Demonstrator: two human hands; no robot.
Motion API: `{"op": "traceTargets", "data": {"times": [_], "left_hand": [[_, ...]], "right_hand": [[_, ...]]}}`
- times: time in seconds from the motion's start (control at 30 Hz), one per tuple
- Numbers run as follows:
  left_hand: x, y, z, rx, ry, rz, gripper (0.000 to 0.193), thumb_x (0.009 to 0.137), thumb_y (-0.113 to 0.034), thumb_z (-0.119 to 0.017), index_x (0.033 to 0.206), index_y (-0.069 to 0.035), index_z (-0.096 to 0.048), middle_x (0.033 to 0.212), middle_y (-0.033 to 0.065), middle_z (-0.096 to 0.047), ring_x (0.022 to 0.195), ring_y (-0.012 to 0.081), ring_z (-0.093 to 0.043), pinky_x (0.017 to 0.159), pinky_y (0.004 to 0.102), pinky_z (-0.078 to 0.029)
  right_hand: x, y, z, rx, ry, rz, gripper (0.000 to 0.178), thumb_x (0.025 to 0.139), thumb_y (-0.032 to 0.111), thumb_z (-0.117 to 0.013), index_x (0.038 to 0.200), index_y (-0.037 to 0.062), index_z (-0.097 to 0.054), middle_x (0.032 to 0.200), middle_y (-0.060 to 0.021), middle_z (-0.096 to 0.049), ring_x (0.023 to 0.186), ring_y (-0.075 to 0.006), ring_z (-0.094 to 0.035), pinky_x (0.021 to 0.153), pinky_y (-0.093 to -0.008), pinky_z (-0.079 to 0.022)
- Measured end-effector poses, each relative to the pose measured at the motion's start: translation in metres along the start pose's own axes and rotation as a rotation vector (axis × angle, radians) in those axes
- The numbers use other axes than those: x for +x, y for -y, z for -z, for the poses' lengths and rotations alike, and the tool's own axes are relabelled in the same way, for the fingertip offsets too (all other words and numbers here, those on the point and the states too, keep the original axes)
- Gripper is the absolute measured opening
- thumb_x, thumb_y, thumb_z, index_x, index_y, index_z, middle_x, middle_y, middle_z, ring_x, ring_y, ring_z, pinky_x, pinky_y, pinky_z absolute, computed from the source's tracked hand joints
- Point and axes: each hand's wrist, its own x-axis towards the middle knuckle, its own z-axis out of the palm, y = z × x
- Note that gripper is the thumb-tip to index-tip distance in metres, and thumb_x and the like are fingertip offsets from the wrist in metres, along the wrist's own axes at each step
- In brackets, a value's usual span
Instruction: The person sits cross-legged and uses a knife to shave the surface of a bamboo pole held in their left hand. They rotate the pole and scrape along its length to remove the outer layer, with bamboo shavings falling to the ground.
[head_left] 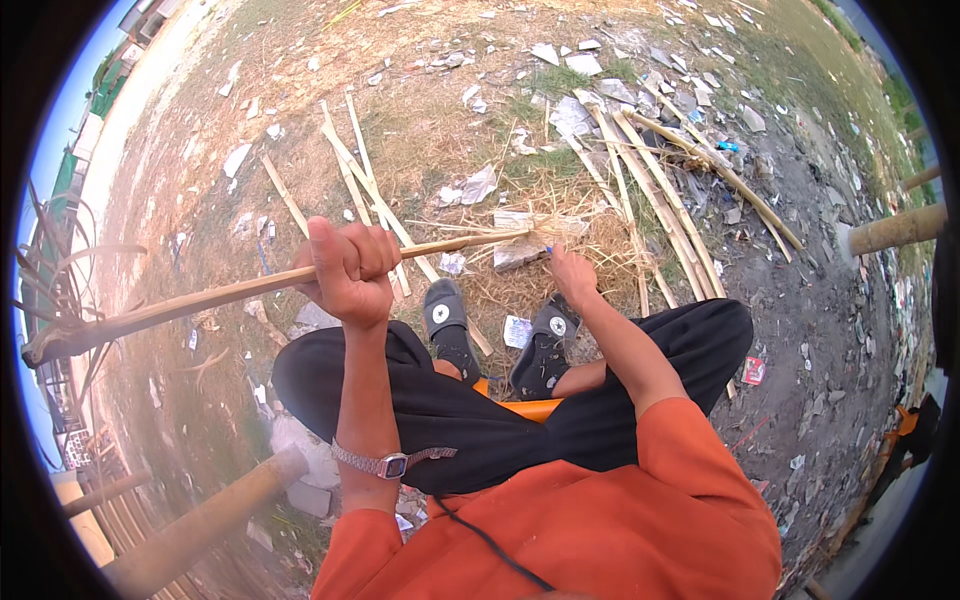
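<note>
My left hand [348, 272] is closed in a fist round a long split bamboo stick [195, 303]. The stick slants from its thick, dark end at the far left up to a thin end in front of me. That thin end lies over a pale block [519, 256] on the ground, among straw-like shavings [600, 240]. Beside the block, my right hand [573, 276] is closed close to the stick's thin end. A small blue bit shows at its fingertips, but what it holds is too small to make out.
Split bamboo strips [660, 195] lie in a bundle to the right, and several more strips [365, 185] lie to the left. Thick bamboo poles [205, 520] stick in at both sides. My sandalled feet [446, 312] flank the shavings. Litter and broken tiles [583, 64] strew the ground.
</note>
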Motion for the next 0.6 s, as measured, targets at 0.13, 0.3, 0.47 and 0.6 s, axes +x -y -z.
{"op": "traceTargets", "data": {"times": [0.13,0.3,0.47,0.6], "left_hand": [[-0.007,0.001,-0.005,0.036,-0.061,-0.004,0.046,0.098,-0.031,-0.028,0.056,-0.014,-0.022,0.043,-0.0023,-0.019,0.036,0.0089,-0.013,0.035,0.0255,-0.016],[0.002,0.0,0.001,0.061,-0.096,-0.002,0.046,0.098,-0.032,-0.029,0.056,-0.015,-0.022,0.044,-0.0029,-0.018,0.037,0.0086,-0.013,0.035,0.0257,-0.016],[0.0,0.0,-0.003,0.051,-0.108,0.006,0.045,0.098,-0.032,-0.029,0.057,-0.014,-0.023,0.044,-0.0032,-0.018,0.037,0.0086,-0.012,0.036,0.0256,-0.016],[-0.002,0.0,-0.003,0.041,-0.081,-0.004,0.045,0.098,-0.032,-0.029,0.057,-0.014,-0.023,0.044,-0.0032,-0.018,0.037,0.0086,-0.012,0.036,0.0255,-0.016]], "right_hand": [[-0.01,0.032,0.019,0.137,-0.118,0.061,0.022,0.09,0.024,-0.041,0.096,0.003,-0.045,0.065,-0.0272,-0.057,0.063,-0.0458,-0.057,0.057,-0.0536,-0.046],[-0.019,0.06,0.014,0.327,-0.046,-0.032,0.023,0.09,0.028,-0.04,0.099,0.0067,-0.044,0.068,-0.0269,-0.058,0.067,-0.0466,-0.058,0.062,-0.0535,-0.047],[-0.002,0.048,0.02,0.261,-0.025,-0.025,0.023,0.09,0.027,-0.04,0.099,0.0062,-0.044,0.073,-0.0276,-0.059,0.072,-0.0463,-0.058,0.065,-0.0545,-0.046],[-0.016,0.066,0.027,0.346,0.014,-0.036,0.023,0.09,0.025,-0.041,0.099,0.005,-0.045,0.077,-0.028,-0.059,0.075,-0.0443,-0.059,0.065,-0.0533,-0.047]]}}
